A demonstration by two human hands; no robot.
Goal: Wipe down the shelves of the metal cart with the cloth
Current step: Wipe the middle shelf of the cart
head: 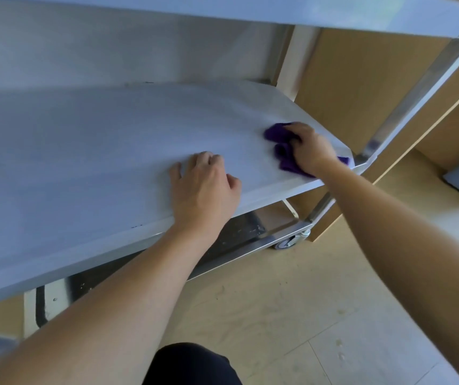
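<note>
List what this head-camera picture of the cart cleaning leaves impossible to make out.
- Head view: most of the purple cloth, covered by the right hand.
- Bottom shelf, largely hidden under the middle shelf.
- Top shelf, cut off by the upper edge.
- Left hand hides the shelf beneath.

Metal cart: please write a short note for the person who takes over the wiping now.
Right hand: presses the purple cloth on the middle shelf, near its right front corner.
Left hand: empty, resting flat on the same shelf at its front edge.
Done: cannot tell how much has been wiped.
Left: the rest of this shelf, probably the bottom shelf, which shows specks, and possibly the top shelf.
</note>
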